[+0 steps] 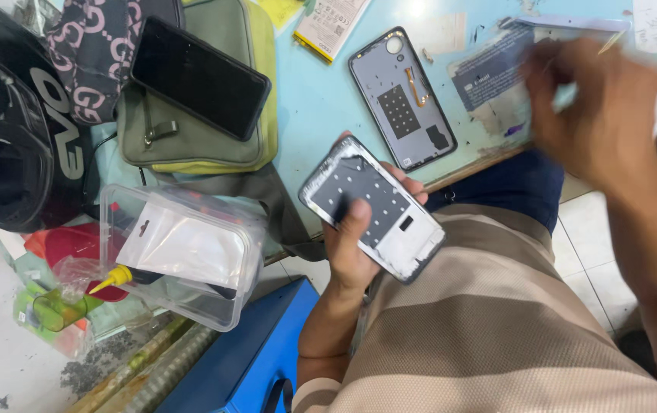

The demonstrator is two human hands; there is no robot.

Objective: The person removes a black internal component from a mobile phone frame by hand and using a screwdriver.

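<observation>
Mid-frame, the left hand point(351, 252) grips the opened phone point(373, 208); steadiness matters. The blurred right hand point(596, 115), upper right, has an unreadable grip.

Dark phone screen point(200, 76) on pouch; yellow-white package point(330, 27), perhaps boxed, beyond.

Your left hand point(355, 248) grips an opened phone frame point(372, 208): pale metal-looking rim, a matt black sheet across its middle. On the desk point(313, 99), painted light blue with worn, scuffed patches, lies a grey back cover point(403, 99) of smooth, matt plastic. The dark tablet point(200, 76) shows glossy glass and rests on an olive cloth pouch point(191, 138). The box point(183, 256) beside you is clear, shiny plastic. Your shirt point(489, 329) is soft striped cloth.
</observation>
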